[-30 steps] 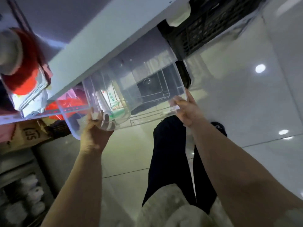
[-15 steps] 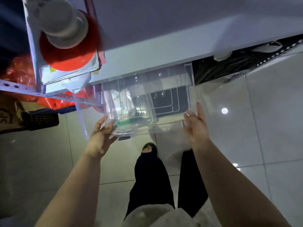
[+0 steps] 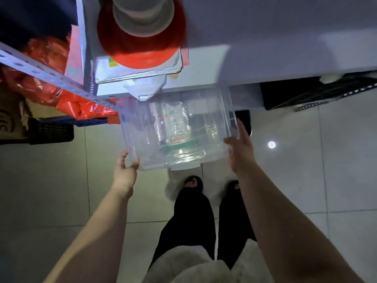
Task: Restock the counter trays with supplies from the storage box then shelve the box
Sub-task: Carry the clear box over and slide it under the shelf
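A clear plastic storage box [image 3: 142,144] hangs over the tiled floor, its far end under the edge of a white shelf board [image 3: 265,64]. Inside it lies a clear packet with green and red print [image 3: 175,129]. My left hand [image 3: 125,172] grips the box's near left corner, fingers curled on the rim. My right hand [image 3: 239,150] presses flat against the box's right side. Both arms reach forward from the bottom of the view.
On the shelf to the left stand a red spool with a white core [image 3: 142,33], flat packets beneath it, and red plastic bags [image 3: 51,78] behind a perforated metal rail [image 3: 40,72]. A black crate [image 3: 51,131] and a cardboard box sit lower left. My feet [image 3: 191,184] stand below the box.
The box has slid further in under the white shelf board and lies more level. Both hands stay on its near end, and the view has tilted more steeply down.
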Demonstrator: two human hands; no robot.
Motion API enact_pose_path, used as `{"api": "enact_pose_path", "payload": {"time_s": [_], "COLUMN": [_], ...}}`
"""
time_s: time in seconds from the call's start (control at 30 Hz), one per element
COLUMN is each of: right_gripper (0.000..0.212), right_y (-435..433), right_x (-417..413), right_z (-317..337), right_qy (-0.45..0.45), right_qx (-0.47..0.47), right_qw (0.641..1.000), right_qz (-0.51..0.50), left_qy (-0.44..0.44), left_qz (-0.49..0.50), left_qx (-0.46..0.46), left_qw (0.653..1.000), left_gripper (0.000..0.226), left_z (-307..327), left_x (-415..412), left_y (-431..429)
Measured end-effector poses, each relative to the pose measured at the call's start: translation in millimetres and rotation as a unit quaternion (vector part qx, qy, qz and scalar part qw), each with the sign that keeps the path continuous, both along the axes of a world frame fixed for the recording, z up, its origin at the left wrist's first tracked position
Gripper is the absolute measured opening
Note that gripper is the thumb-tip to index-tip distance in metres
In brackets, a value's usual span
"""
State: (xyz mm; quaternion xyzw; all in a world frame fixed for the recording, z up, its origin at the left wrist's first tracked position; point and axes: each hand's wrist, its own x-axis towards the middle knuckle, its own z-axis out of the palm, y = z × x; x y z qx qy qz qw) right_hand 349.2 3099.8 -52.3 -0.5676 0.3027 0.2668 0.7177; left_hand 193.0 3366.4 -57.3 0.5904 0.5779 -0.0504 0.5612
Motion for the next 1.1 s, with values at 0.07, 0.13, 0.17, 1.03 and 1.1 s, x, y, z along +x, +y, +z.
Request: {"api": "enact_pose_path", "payload": {"time_s": [0.07, 0.13, 0.17, 1.03, 1.1], "right_gripper": [0.079, 0.077, 0.075, 0.017, 0.015], "right_y": [4, 1, -1, 8, 12], "right_x": [2, 2, 0, 36, 42], "right_z": [-2, -3, -4, -47, -47], "right_qy": [0.002, -0.005, -0.003, 0.054, 0.059], "right_qx": [-0.052, -0.084, -0.103, 0.111, 0.105], "right_qw": [0.999, 0.996, 0.994, 0.992, 0.993], "right_qz": [0.016, 0.035, 0.046, -0.016, -0.013], "left_qy": [-0.002, -0.017, -0.028, -0.126, -0.129], "left_qz": [-0.01, -0.001, 0.008, 0.133, 0.12], "left_qx": [-0.024, -0.044, -0.051, -0.22, -0.217], "left_qw": [1.0, 0.999, 0.998, 0.958, 0.96], "left_gripper": [0.04, 0.039, 0.041, 0.014, 0.016], "left_z": [-4, -7, -8, -37, -38], "left_x": [0, 1, 0, 67, 75], "left_y": [5, 8, 9, 57, 64]}}
